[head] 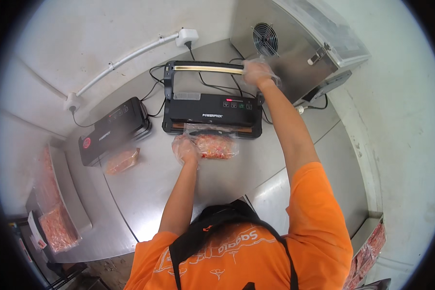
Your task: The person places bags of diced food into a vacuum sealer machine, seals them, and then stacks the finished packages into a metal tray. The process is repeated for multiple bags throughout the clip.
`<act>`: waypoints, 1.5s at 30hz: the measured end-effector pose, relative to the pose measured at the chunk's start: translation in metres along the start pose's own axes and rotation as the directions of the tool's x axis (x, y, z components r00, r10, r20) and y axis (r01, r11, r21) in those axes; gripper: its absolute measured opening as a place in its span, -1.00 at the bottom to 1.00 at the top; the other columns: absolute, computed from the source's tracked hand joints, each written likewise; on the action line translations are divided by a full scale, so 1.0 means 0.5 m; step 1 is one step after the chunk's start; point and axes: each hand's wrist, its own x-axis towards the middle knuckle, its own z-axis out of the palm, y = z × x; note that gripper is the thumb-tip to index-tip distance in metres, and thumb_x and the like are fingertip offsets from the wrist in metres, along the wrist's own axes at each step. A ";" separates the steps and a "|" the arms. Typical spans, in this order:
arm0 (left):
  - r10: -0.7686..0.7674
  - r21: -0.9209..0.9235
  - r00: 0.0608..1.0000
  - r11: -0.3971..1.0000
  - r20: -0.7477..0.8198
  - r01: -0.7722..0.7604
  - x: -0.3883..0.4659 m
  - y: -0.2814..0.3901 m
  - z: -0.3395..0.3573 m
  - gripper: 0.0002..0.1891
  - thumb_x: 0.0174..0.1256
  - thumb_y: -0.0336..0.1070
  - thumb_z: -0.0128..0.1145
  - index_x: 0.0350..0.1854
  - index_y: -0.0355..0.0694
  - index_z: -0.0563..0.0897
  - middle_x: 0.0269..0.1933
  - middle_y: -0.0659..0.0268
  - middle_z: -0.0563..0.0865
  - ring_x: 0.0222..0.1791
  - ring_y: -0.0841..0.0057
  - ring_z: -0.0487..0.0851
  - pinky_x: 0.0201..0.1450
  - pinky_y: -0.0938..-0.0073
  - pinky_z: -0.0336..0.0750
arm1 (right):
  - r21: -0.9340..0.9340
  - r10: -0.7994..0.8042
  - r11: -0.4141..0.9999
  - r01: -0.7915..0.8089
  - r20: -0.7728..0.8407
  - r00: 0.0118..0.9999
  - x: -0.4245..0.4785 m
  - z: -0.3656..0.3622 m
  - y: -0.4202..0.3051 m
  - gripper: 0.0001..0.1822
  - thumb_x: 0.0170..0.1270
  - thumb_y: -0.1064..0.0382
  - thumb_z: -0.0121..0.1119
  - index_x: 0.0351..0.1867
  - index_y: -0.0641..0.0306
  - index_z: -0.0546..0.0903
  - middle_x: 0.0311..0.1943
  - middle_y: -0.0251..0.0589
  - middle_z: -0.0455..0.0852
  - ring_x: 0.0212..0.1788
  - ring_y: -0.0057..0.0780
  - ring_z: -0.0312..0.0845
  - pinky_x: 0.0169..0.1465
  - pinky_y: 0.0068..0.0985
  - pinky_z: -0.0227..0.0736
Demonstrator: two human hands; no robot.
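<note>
A black Powerpack vacuum sealer (188,111) stands in front of me with its hinged lid (205,68) raised and a red display lit. My right hand (258,72), in a clear plastic glove, grips the lid's right end. A clear bag of chopped reddish food (217,146), perhaps minced meat, lies flat against the sealer's front, its mouth on the sealing ledge. Also gloved, my left hand (185,148) holds the bag's left side; its fingertips are partly hidden by the wrinkled glove.
A second Powerpack sealer (112,131) sits to the left, a filled bag (123,160) before it. Further left, a metal tray (70,190) adjoins packed bags (58,226). A steel machine with a fan (293,47) occupies the back right. Cables (217,86) run behind the sealer; packed meat (369,246) stands far right.
</note>
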 end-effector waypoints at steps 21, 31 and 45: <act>0.505 0.318 0.848 0.840 -0.161 -0.439 0.068 0.177 -0.023 -0.69 0.53 -0.17 0.02 0.05 -0.34 0.56 0.04 0.04 0.65 0.13 0.16 0.58 0.19 0.18 0.44 | 0.422 -0.019 0.899 0.116 -0.225 0.974 -0.248 0.181 -0.048 -0.35 0.33 0.04 0.27 0.37 0.25 0.39 0.37 0.00 0.40 0.46 -0.01 0.21 0.52 -0.02 0.02; 0.420 0.606 0.757 0.454 0.501 -0.653 0.248 0.219 0.014 -0.49 0.50 -0.13 0.05 0.36 -0.34 0.43 0.29 -0.08 0.55 0.31 0.00 0.48 0.36 0.14 0.37 | 0.328 -0.056 0.929 0.172 -0.334 0.941 -0.249 0.187 -0.067 -0.38 0.29 0.02 0.29 0.29 0.28 0.44 0.33 -0.06 0.43 0.44 -0.10 0.25 0.53 0.06 -0.07; 0.399 0.578 0.787 0.813 -0.470 -0.067 0.356 0.243 -0.562 -0.41 0.44 -0.04 0.15 0.35 -0.36 0.46 0.35 -0.10 0.50 0.44 0.12 0.39 0.50 0.20 0.20 | 0.730 -0.100 0.594 0.337 -0.349 0.932 -0.255 -0.045 -0.418 -0.60 0.46 0.10 0.10 0.15 0.35 0.52 0.15 0.10 0.54 0.21 0.03 0.47 0.28 -0.22 0.38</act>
